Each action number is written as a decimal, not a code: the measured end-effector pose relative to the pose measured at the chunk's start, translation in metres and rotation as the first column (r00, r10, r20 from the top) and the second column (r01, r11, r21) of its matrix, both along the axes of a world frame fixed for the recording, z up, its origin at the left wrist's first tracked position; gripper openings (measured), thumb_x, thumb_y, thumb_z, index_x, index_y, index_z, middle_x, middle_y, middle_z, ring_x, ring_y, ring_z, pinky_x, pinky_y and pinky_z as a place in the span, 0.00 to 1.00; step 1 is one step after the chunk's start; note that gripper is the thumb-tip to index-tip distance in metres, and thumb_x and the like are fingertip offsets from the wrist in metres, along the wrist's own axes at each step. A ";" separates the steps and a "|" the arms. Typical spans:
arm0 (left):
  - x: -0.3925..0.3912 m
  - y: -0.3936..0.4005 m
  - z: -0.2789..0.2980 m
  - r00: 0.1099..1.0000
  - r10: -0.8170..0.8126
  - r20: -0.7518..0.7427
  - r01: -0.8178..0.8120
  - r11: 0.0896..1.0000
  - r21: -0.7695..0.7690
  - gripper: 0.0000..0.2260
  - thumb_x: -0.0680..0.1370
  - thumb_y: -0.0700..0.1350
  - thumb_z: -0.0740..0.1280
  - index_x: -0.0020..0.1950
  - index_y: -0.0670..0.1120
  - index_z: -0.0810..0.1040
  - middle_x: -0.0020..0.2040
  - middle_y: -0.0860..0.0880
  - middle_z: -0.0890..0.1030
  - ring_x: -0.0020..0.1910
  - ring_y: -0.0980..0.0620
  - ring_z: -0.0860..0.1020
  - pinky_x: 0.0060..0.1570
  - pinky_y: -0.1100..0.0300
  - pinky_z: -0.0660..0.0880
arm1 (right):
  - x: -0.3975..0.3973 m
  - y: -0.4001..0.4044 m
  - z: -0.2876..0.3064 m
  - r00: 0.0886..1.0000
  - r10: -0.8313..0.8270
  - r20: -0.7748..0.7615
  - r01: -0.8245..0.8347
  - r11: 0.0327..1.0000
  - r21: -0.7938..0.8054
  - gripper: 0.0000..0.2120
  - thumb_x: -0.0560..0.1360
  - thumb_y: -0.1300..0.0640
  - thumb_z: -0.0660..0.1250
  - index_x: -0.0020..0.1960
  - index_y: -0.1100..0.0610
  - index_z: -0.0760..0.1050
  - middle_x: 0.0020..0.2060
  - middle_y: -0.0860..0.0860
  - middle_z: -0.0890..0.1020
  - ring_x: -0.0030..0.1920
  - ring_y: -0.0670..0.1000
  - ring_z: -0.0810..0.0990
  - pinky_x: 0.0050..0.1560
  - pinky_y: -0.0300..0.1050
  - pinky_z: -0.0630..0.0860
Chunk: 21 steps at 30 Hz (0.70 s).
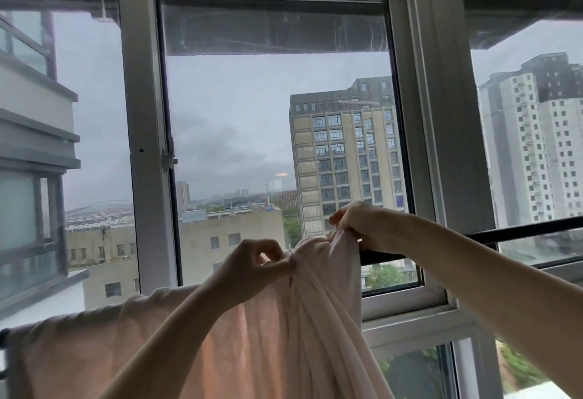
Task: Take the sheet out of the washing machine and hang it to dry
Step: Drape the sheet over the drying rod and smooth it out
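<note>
I hold the pale pink sheet (252, 335) up in front of the window (277, 114), both arms raised. My left hand (252, 263) pinches a gathered fold of the cloth between thumb and curled fingers, just left of the bunched part. My right hand (362, 225) is higher and to the right, its fingers curled over the top of the bunch and gripping it where it meets the dark drying rod (504, 233).

The rod runs at a slant across the view, bare on the right side, where it passes in front of the glass. To the left of my hands the sheet is already draped over the rod and hangs down in a broad flat panel, light shining through it. Between my hands the cloth is twisted into long tight pleats that fall straight down out of view.

A dark fitting (3, 338) shows at the left edge, beside the sheet's end. Beyond the grey window frame (148, 146) stand tall apartment blocks (344, 159) under an overcast sky.
</note>
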State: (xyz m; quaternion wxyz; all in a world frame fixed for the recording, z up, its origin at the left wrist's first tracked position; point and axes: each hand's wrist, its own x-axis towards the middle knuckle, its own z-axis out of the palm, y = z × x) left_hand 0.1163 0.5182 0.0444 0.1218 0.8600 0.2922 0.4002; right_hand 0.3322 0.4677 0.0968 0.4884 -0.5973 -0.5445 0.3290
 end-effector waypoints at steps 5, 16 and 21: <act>-0.003 0.008 -0.002 0.997 0.073 0.023 -0.073 0.997 -0.002 0.22 0.64 0.73 0.63 0.34 0.54 0.78 0.24 0.60 0.71 0.25 0.62 0.66 0.32 0.59 0.62 | 0.041 -0.025 0.030 0.916 -0.145 -0.374 0.230 0.954 0.194 0.12 0.77 0.70 0.53 0.42 0.59 0.71 0.31 0.55 0.72 0.29 0.49 0.70 0.29 0.40 0.66; 0.007 0.004 -0.001 1.000 0.014 0.022 -0.013 1.000 -0.003 0.17 0.62 0.66 0.68 0.37 0.53 0.79 0.27 0.59 0.76 0.29 0.63 0.71 0.34 0.60 0.65 | 0.080 -0.058 -0.002 0.668 -0.289 0.686 0.345 0.937 0.059 0.05 0.70 0.58 0.67 0.40 0.61 0.76 0.39 0.55 0.82 0.34 0.53 0.78 0.33 0.45 0.76; 0.005 -0.001 -0.002 1.000 0.010 0.004 -0.010 1.000 0.013 0.19 0.61 0.68 0.65 0.37 0.55 0.80 0.31 0.58 0.79 0.32 0.64 0.74 0.36 0.60 0.68 | 0.051 -0.056 -0.012 0.523 -0.309 0.795 0.257 0.946 0.199 0.14 0.75 0.44 0.64 0.47 0.55 0.78 0.41 0.50 0.81 0.41 0.49 0.78 0.44 0.44 0.77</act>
